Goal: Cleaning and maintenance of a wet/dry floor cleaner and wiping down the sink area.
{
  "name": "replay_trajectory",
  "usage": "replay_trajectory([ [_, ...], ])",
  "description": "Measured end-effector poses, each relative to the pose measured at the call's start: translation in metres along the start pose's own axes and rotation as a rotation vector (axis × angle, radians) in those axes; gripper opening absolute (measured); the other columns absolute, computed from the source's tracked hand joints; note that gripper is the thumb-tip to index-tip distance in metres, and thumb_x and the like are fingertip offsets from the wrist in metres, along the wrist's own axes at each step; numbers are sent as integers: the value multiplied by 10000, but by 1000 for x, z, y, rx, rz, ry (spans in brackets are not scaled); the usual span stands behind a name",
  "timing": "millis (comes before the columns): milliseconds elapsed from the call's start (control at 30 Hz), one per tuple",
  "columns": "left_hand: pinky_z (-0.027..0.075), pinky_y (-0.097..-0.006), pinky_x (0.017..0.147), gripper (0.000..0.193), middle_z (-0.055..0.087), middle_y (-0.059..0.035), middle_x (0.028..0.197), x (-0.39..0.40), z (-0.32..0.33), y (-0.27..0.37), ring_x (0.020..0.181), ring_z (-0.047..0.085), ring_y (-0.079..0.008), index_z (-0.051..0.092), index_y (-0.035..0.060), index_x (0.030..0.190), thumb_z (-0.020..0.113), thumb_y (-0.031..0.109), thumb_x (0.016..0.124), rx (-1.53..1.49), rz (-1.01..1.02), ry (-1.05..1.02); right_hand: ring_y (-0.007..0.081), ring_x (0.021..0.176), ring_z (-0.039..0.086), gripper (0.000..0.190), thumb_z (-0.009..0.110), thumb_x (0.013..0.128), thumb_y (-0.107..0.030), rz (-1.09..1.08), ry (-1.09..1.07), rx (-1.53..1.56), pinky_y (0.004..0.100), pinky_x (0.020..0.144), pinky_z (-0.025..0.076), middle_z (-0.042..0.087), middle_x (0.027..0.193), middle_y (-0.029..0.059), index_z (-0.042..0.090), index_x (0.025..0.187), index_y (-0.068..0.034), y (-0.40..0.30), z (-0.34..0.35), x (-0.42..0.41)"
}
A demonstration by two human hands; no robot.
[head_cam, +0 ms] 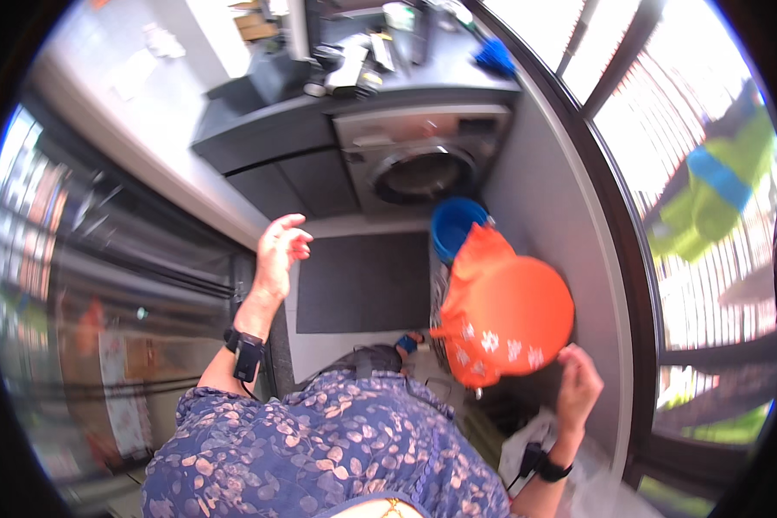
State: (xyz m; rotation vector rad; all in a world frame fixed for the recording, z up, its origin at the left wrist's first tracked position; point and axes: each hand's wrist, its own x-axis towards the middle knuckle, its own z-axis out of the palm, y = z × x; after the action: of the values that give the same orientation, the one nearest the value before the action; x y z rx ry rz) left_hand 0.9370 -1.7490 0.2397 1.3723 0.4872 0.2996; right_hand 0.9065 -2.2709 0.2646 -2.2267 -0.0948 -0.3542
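Observation:
My left hand (280, 258) is raised over the left side of the floor mat, its fingers loosely curled and apart, with nothing in it. At the right, the fingertips of my right hand (579, 382) meet the lower right rim of an orange fabric piece (524, 311). White flower prints run along its lower side, and a round, smooth part bulges at its right. Whether my fingers pinch the rim or only touch it is not plain. The fabric hides most of what stands under it. Its upper corner overlaps a blue bucket (456, 223).
A front-loading washing machine (427, 171) stands under a cluttered grey counter (421, 81). A dark mat (362, 281) lies on the tiled floor. Glass doors (90, 259) flank the left; a low wall (557, 194) and windows flank the right. A white plastic bag (524, 443) lies near my right wrist.

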Motion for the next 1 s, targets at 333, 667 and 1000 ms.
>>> replay_trajectory([
  [333,490,-224,697,221,651,-35,837,-60,-58,33,732,582,-73,637,26,1094,536,132,928,102,66,64,263,851,705,121,659,877,-53,-333,-433,112,325,766,543,713,922,143,693,980,2,-103,96,44],
  [667,485,-223,702,213,644,-27,835,33,-104,51,731,577,-66,641,27,1092,541,144,945,32,90,71,214,869,712,144,623,868,43,-425,-445,349,295,798,546,730,927,119,683,997,25,-204,169,142],
  [1000,481,-232,723,272,643,-15,872,204,-131,80,763,563,-70,638,59,1137,521,258,993,0,222,4,179,889,711,204,618,896,-4,-302,-573,386,275,816,543,732,956,113,667,1094,18,-275,315,250],
])
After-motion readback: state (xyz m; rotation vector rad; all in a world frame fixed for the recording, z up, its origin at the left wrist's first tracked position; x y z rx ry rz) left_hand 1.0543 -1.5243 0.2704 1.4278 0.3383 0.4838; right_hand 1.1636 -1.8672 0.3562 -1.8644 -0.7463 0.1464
